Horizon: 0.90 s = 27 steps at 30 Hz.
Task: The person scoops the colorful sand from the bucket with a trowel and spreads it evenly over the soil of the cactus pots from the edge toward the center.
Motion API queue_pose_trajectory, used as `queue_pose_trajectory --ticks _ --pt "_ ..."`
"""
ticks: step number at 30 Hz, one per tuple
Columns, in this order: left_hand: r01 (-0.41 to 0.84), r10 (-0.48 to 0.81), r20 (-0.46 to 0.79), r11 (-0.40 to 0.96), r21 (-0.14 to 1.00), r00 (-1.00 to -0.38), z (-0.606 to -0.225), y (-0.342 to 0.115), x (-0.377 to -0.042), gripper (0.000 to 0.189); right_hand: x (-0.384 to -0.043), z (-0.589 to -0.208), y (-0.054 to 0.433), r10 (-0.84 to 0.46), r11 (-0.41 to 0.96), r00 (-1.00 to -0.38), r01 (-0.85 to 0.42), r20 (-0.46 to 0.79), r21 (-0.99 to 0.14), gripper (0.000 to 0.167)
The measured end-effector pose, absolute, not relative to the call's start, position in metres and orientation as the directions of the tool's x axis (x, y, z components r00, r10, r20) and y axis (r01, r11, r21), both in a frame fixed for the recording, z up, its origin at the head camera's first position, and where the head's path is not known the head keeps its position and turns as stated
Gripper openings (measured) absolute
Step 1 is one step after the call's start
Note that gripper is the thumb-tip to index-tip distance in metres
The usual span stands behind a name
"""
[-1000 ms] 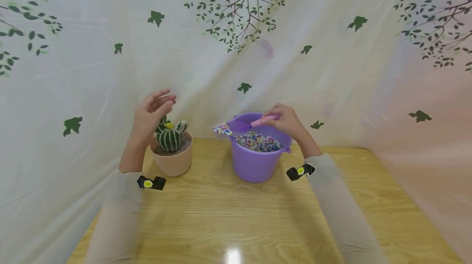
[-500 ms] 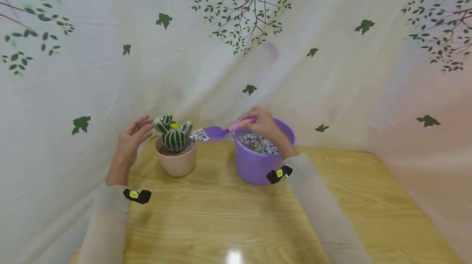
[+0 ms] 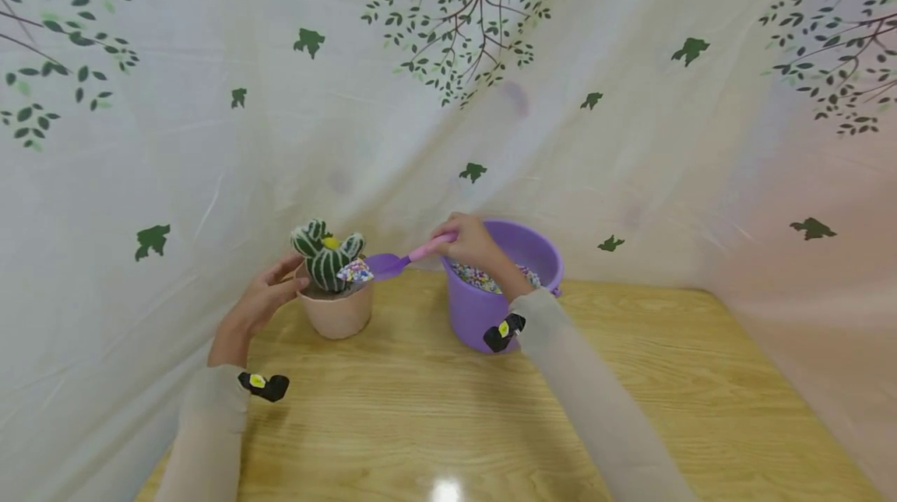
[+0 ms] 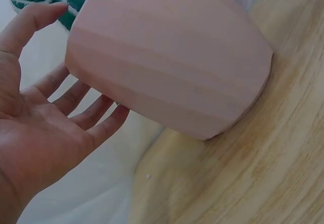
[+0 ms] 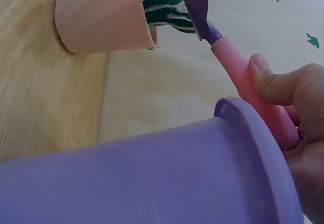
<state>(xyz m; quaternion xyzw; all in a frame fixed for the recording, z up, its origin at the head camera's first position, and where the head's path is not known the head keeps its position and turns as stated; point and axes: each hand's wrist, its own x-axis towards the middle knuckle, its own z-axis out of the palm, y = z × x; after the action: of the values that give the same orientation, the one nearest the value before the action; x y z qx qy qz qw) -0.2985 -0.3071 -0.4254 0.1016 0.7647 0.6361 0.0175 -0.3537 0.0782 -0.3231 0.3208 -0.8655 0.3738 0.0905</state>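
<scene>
left hand (image 3: pixel 265 298): relaxed, not clenched, fingers spread against the side of the peach pot (image 3: pixel 339 317), thumb near its rim.
right hand (image 3: pixel 469 243): grasping the pink handle of a purple scoop (image 3: pixel 385 265), at the bucket's left edge.
scoop: held out toward the pot, its tip heaped with multicoloured beads (image 3: pixel 356 272), over the pot's opening and just beside the cactus (image 3: pixel 327 267).
cactus: green with white stripes and a yellow tuft, upright in the pot.
bucket (image 3: pixel 468 311): purple, right of the pot on the wooden bench (image 3: pixel 392 416), more beads inside.
backdrop (image 3: pixel 392 128): pale cloth printed with leafy branches.
</scene>
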Motion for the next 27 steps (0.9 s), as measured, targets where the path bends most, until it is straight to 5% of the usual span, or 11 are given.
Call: queue_pose_trajectory --ticks 27 --pt "0.083 0.229 0.075 0.027 0.996 -0.971 -0.439 -0.304 -0.306 0.077 -0.361 -0.326 0.054 -0.508 0.595 -0.797 -0.599 0.326 -0.537 0.021"
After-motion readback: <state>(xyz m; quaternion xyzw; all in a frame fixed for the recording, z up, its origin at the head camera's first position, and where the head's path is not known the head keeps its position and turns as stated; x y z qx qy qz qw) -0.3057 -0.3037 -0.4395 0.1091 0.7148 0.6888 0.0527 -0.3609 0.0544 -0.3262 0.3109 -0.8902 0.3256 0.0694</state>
